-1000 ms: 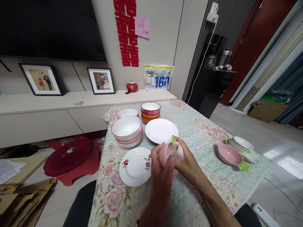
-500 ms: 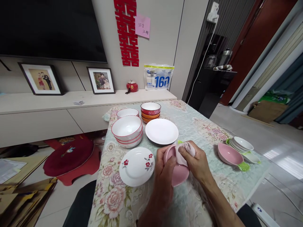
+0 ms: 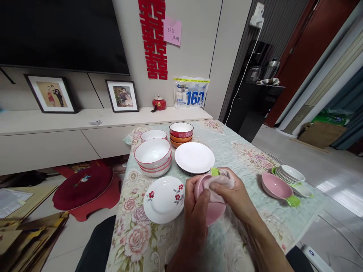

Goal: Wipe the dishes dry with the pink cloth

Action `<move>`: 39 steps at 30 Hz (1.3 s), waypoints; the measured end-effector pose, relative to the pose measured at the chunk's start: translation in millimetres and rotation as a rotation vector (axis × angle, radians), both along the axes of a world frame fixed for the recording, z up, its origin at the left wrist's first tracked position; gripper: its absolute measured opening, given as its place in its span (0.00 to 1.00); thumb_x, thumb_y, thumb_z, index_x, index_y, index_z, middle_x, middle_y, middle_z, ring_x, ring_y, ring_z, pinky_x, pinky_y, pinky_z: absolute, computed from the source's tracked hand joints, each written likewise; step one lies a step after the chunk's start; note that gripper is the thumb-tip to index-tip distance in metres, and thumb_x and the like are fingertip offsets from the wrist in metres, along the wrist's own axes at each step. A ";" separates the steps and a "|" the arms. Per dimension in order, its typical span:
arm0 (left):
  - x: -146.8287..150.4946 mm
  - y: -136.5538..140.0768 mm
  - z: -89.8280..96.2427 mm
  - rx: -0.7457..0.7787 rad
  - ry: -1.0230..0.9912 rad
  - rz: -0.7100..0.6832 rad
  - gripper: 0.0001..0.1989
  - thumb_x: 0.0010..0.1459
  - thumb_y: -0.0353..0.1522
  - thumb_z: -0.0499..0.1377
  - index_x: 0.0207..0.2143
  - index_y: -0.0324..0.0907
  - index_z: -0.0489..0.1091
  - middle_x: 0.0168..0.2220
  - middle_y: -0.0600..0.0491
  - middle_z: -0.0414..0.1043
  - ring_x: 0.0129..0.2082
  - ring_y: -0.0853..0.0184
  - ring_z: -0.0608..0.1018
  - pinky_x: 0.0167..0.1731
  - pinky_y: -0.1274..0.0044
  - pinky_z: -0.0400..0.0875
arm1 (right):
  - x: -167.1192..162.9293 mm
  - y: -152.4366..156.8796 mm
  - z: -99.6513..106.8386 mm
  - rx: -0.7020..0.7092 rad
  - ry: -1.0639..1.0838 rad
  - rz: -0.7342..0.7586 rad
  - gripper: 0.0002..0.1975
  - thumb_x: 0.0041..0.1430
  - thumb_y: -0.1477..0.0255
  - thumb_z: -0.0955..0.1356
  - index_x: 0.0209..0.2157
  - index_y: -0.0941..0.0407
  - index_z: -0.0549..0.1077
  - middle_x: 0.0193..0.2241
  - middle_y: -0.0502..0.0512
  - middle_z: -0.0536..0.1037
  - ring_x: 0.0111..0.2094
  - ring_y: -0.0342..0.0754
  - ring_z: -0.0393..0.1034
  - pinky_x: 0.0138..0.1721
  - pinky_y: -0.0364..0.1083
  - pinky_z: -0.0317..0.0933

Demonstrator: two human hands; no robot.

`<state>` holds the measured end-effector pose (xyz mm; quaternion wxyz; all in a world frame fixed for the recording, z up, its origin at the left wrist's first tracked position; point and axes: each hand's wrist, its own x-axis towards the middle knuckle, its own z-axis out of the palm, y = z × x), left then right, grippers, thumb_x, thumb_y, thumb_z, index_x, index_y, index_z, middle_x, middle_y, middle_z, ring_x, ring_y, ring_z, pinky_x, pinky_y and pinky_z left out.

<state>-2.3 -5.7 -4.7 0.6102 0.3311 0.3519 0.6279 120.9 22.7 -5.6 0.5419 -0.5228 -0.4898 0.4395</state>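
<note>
My left hand grips the left rim of a pink bowl with a green leaf-shaped handle; its thumb lies over the inside. A pale pink cloth is bunched in my right hand, which presses it against the bowl's inner surface. The bowl is tilted above the table, its inside partly covered by the cloth and fingers. Just left of my hands lies a white plate with red flowers. Behind them is a stack of plates with a white one on top.
Red-rimmed white bowls are stacked at the table's left, near a stack of red and orange bowls. Another pink bowl and several small white bowls sit at the right. A red stool stands left of the table.
My right hand has slid the cloth across the bowl's inside toward my left thumb. The green handle shows more now. The stacks and plates have stayed in place.
</note>
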 end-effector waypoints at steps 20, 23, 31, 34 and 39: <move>2.5 6.6 0.7 0.018 0.123 -0.029 0.15 0.62 0.42 0.56 0.46 0.45 0.72 0.50 0.45 0.74 0.53 0.55 0.75 0.55 0.64 0.67 | 13.5 0.3 -8.8 0.235 -0.512 -0.049 0.16 0.60 0.66 0.69 0.49 0.52 0.71 0.41 0.52 0.80 0.39 0.49 0.74 0.40 0.45 0.65; 2.7 6.9 -7.0 0.066 0.193 0.041 0.18 0.64 0.43 0.54 0.51 0.45 0.69 0.53 0.46 0.73 0.55 0.56 0.73 0.56 0.65 0.66 | 3.0 1.3 -9.4 0.165 -0.320 -0.075 0.16 0.58 0.64 0.70 0.47 0.53 0.72 0.40 0.52 0.80 0.40 0.50 0.73 0.41 0.46 0.66; 3.4 4.5 -13.0 0.122 0.248 0.138 0.18 0.64 0.42 0.54 0.52 0.43 0.66 0.54 0.46 0.70 0.54 0.58 0.72 0.55 0.65 0.65 | -3.6 2.5 -8.6 0.000 -0.170 0.111 0.25 0.48 0.69 0.75 0.49 0.54 0.68 0.40 0.51 0.78 0.38 0.50 0.72 0.36 0.46 0.65; 3.8 4.3 -8.8 0.080 0.220 0.090 0.18 0.61 0.42 0.57 0.50 0.43 0.66 0.52 0.46 0.72 0.52 0.57 0.73 0.53 0.66 0.66 | 2.8 2.9 -8.4 0.013 -0.308 0.050 0.22 0.50 0.68 0.73 0.47 0.54 0.69 0.39 0.52 0.78 0.38 0.51 0.72 0.36 0.46 0.64; 5.3 8.9 -13.6 -0.016 0.054 -0.015 0.20 0.57 0.44 0.61 0.45 0.42 0.65 0.44 0.47 0.75 0.43 0.59 0.78 0.43 0.69 0.72 | 14.8 1.0 -6.6 0.187 -0.615 -0.047 0.11 0.58 0.66 0.69 0.42 0.53 0.71 0.35 0.51 0.78 0.35 0.50 0.72 0.36 0.46 0.61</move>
